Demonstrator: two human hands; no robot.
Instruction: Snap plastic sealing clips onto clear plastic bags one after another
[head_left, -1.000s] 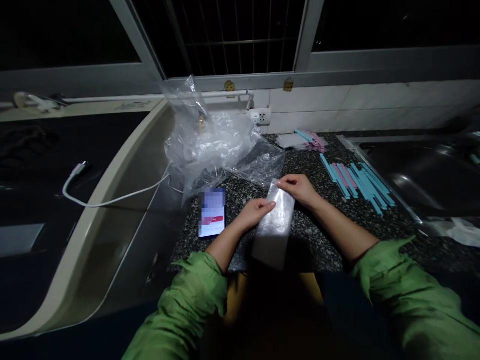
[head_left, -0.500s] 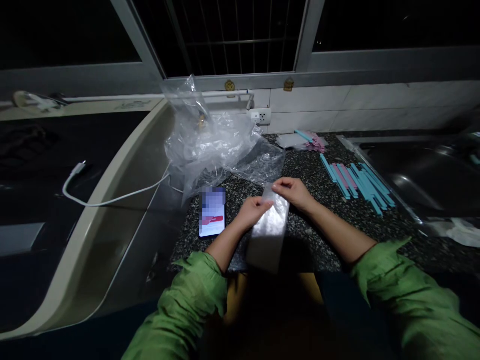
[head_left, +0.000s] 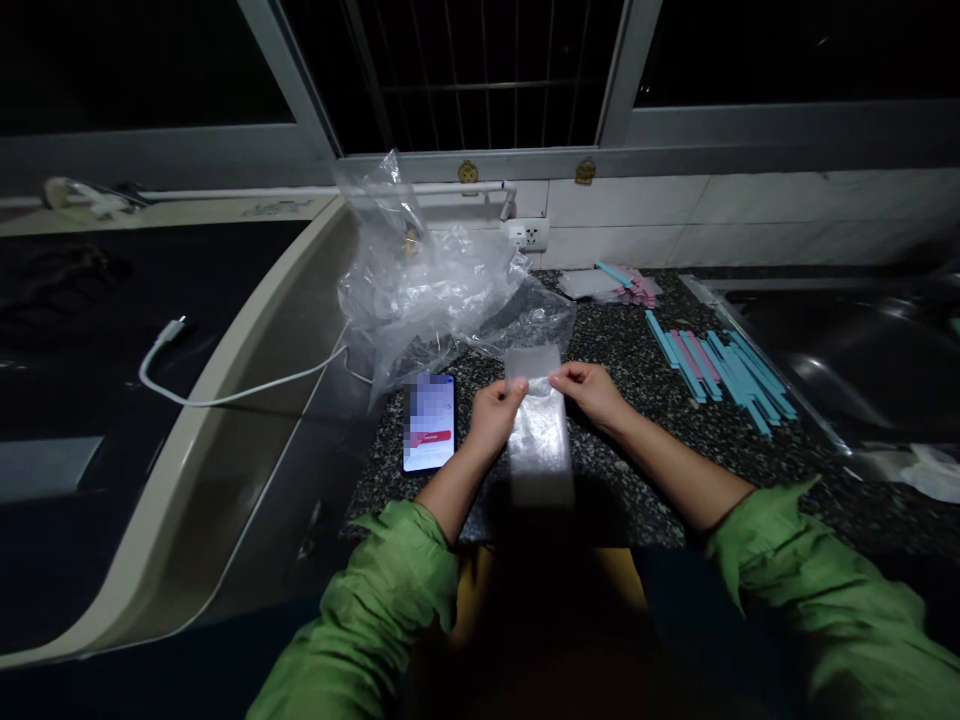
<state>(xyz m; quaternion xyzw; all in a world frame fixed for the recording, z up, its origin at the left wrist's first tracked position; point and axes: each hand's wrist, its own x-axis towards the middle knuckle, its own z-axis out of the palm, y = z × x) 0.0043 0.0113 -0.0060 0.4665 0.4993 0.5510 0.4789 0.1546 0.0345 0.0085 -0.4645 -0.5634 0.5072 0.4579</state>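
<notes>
A long, translucent plastic bag (head_left: 541,455) lies upright before me over the dark speckled counter, with its top end toward the wall. My left hand (head_left: 495,412) pinches its left edge near the top between thumb and fingers. On the opposite edge, at about the same height, my right hand (head_left: 592,392) has a closed pinch. The top flap stands out beyond both hands. Close to my left wrist lies a lit phone (head_left: 429,425). Crumpled clear plastic (head_left: 442,290) is heaped just beyond the bag.
Several blue and pink strips (head_left: 720,370) lie right of my right hand. Behind them sits a small pile of clear sleeves (head_left: 592,284). A metal sink (head_left: 847,340) is at far right. A washing machine (head_left: 247,440) with a white cable (head_left: 247,392) stands left.
The bag has straightened and shifted slightly, its top flap now spread flat. My left hand has moved up to its left edge, and my right hand has gone to its right edge.
</notes>
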